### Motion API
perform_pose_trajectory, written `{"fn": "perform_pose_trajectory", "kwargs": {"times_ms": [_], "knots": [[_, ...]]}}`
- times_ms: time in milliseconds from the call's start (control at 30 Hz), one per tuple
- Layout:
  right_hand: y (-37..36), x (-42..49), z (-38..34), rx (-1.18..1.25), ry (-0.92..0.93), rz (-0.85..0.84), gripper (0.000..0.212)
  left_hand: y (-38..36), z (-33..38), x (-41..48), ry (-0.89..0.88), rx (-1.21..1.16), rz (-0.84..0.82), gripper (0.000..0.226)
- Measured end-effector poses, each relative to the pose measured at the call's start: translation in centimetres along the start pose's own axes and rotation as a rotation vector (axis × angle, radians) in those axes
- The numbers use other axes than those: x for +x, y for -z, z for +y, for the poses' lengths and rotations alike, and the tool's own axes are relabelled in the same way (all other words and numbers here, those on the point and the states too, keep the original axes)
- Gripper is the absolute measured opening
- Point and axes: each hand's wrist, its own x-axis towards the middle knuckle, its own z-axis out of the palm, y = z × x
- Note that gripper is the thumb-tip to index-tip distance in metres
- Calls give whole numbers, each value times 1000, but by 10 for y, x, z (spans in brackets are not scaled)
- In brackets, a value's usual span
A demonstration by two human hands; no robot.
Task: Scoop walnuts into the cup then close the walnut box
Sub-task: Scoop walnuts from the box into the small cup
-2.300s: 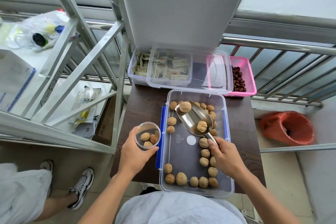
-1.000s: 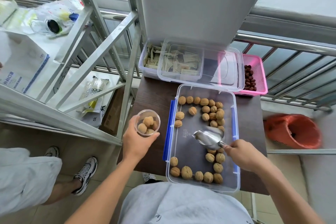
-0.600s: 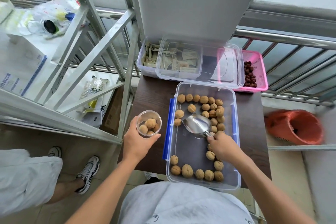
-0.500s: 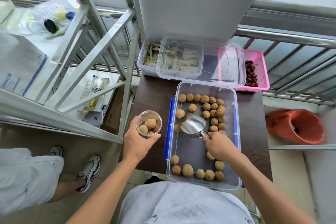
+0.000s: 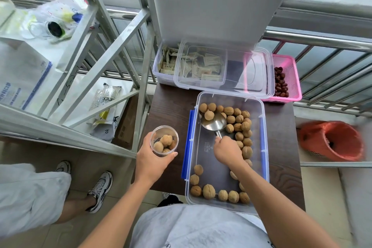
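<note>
An open clear walnut box (image 5: 261,147) with blue side clips lies on a dark wooden table (image 5: 169,110). Walnuts (image 5: 239,121) line its far, right and near sides. My right hand (image 5: 227,151) grips the handle of a metal scoop (image 5: 213,123), whose bowl lies low in the far left corner with one walnut at its mouth. Left of the box, my left hand (image 5: 151,163) holds a clear plastic cup (image 5: 164,141) with several walnuts in it. The box's clear lid (image 5: 249,72) leans behind the box, over other containers.
Behind the walnut box stand a clear tub of paper sachets (image 5: 171,62) and a pink basket of red dates (image 5: 285,78). A metal shelf rack (image 5: 120,46) stands at the left, a railing (image 5: 322,40) at the back. An orange bin (image 5: 332,141) sits right. Another person's legs (image 5: 60,191) stand lower left.
The scoop tipped its walnuts into the cup, which holds more now. My right hand then pushed the scoop from the box's middle to its far left corner. The cup hand barely moved.
</note>
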Motion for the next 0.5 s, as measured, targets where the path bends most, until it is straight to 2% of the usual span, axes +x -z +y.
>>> {"fn": "perform_pose_trajectory", "kwargs": {"times_ms": [133, 267, 367, 500], "knots": [[-5, 6, 0, 28, -58, -73, 44, 2, -2, 1, 0, -5, 15, 82], [-19, 19, 2, 246, -140, -121, 23, 2, -5, 1, 7, -3, 16, 88], [-22, 17, 4, 335, -145, -70, 23, 2, -5, 1, 6, -3, 16, 89], [-17, 3, 14, 298, -67, 42, 27, 2, -3, 0, 2, 2, 9, 86]]}}
